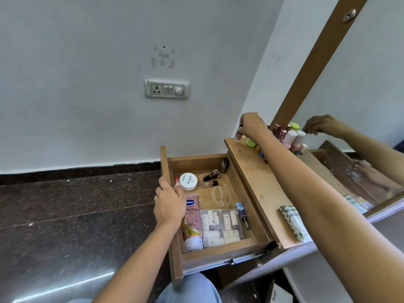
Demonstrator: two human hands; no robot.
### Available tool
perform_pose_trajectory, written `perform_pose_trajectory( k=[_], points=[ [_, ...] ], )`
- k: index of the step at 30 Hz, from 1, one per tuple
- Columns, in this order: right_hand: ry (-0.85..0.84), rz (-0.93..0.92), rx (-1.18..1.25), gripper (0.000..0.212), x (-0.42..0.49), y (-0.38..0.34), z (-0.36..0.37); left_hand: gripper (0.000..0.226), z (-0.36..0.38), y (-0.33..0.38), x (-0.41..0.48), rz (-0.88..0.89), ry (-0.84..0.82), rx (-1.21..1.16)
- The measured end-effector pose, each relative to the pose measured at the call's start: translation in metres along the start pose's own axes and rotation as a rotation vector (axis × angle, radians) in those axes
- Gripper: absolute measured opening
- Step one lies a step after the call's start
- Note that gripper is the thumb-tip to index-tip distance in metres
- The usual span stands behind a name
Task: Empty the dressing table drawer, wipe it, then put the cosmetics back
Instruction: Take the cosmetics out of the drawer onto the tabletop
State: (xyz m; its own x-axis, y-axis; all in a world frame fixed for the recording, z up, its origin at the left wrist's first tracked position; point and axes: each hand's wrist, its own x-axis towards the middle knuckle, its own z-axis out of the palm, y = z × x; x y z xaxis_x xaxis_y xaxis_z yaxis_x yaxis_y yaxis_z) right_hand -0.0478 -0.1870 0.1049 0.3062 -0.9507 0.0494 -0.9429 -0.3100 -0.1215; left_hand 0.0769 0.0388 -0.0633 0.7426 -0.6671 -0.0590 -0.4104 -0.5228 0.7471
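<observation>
Pale grey wall (87, 84) fills most of my view, with a switch plate (166, 88) set in it and a dark stone floor (65, 215) below. To the right, the dressing table's wooden top (262, 189) runs along a mirror (360, 95) with a brown frame. The drawer (218, 255) is pulled out from under that top, toward the left of the view. My left hand (169, 204) grips its front panel, fingers curled over the outside and thumb hooked inside. Well apart from it, my right hand (251, 126) reaches to the far corner of the top and pinches the cap of a small bottle (237, 134), which is upright at the edge there; I cannot tell whether its base touches the wood. Just behind that hand, a cluster of bottles (288, 136) stands against the mirror, and a folded checked cloth (295, 221) lies on the near end of the top. Inside the drawer, a white round tub (188, 181) and a pink tube (192, 221) lie just beside my left hand, the tube along the front panel. A clear pouch (220, 226) of little bottles lies next to the tube, with a blue-capped bottle (242, 212) beside it. Two nail polish bottles (211, 176) lie on their sides near the tub, a dark bottle (224, 166) sits in the far corner, and a string of clear beads (218, 196) lies on the bare wood in the middle.
</observation>
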Motion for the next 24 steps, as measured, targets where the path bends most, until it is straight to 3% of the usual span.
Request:
perform_pose_trajectory(
  k=[8, 18, 24],
  points=[
    [-0.05, 0.011, -0.222, 0.011, 0.021, 0.007, 0.014, 0.055, 0.0, 0.001, 0.001, -0.001, -0.004, -0.005],
    [-0.005, 0.003, -0.339, 0.022, 0.022, 0.009, 0.012, 0.055, -0.001, 0.002, 0.0, 0.002, 0.002, 0.013],
    [0.013, -0.005, -0.308, 0.01, 0.012, 0.005, 0.0, 0.054, -0.002, 0.002, 0.0, 0.005, 0.003, 0.025]
  ],
)
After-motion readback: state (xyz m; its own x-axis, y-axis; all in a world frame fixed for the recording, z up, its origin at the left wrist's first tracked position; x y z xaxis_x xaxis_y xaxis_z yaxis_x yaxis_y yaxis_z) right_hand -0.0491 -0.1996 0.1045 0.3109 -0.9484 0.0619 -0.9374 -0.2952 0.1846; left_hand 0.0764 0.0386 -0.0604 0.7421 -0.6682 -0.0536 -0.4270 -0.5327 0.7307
